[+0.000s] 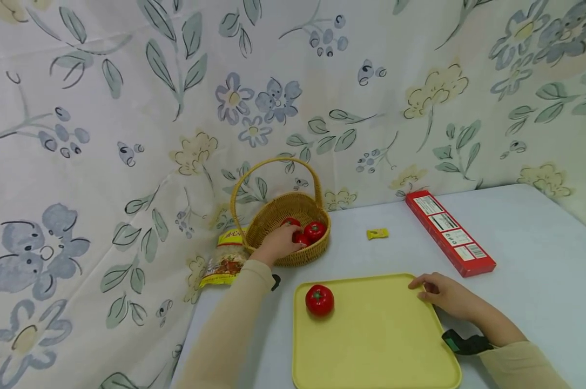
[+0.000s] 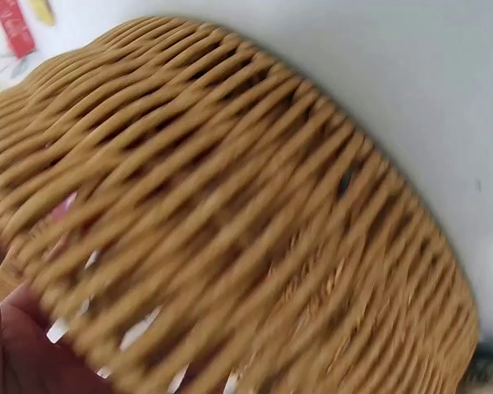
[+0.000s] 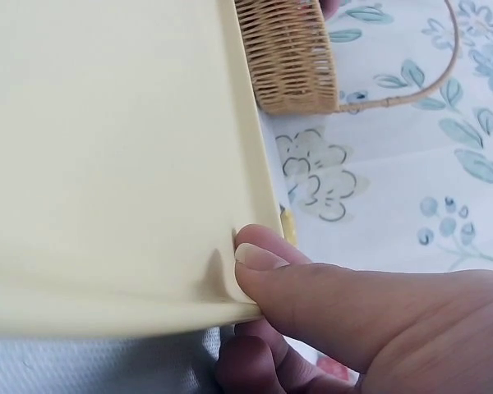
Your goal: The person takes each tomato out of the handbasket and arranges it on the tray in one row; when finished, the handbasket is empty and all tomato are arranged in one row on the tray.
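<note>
My left hand (image 1: pixel 279 243) reaches over the near rim of a wicker basket (image 1: pixel 258 224). Its fingers are at the red tomatoes inside, right over one tomato (image 1: pixel 301 240); I cannot tell whether they grip it. Another tomato (image 1: pixel 315 231) lies to the right, and a third (image 1: pixel 290 221) shows behind the fingers. In the left wrist view the woven wall (image 2: pixel 230 205) covers most of that hand. My right hand (image 1: pixel 450 296) pinches the far right corner of a yellow tray (image 1: pixel 370 340), thumb (image 3: pixel 287 279) over the rim and fingers beneath. One tomato (image 1: pixel 319 300) sits on the tray's far left.
A yellow-and-clear food packet (image 1: pixel 227 256) leans left of the basket, whose tall handle (image 1: pixel 273 160) arches over it. Behind the tray lie a small yellow wrapped piece (image 1: pixel 377 233) and a long red box (image 1: pixel 448 232). A floral cloth (image 1: pixel 293 97) hangs behind the table.
</note>
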Tool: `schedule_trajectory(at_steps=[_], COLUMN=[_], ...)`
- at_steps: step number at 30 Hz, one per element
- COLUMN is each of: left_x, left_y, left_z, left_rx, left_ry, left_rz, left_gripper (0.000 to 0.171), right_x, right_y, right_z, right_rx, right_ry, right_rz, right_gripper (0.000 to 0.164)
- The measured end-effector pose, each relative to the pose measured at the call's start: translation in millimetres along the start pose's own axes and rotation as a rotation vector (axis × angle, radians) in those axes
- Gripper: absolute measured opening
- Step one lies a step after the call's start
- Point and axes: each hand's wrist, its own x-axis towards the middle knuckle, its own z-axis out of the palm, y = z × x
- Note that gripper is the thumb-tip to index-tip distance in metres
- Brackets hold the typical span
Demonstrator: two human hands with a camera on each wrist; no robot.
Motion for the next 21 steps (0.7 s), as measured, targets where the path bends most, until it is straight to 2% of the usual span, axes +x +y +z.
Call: schedule_trajectory(at_steps=[5, 12, 16, 21], left_x=[7.7, 5.5, 2.0, -7.1], left_y=[2.1, -5.2, -8.6, 0.2], left_z=[5.1, 4.1, 0.3, -8.8], left_rx=[-0.019, -0.096, -0.155, -0.240], left_ry=[-0.011, -0.014, 0.044, 0.141], left_rz=[-0.044, -0.038, -0.033, -0.029], left_gripper=[0.051, 0.047, 0.054, 0.069], right_x=[0, 0, 1, 0], right_y=[0, -1, -1, 0], right_z=[1, 3, 3, 1], right_rx=[-0.006, -0.026, -0.040, -0.049], right_ry=[0.006, 0.004, 0.001, 0.006], right_rz=[-0.001, -0.002, -0.016, -0.028], right_gripper=[0.024, 0.024, 0.024, 0.024])
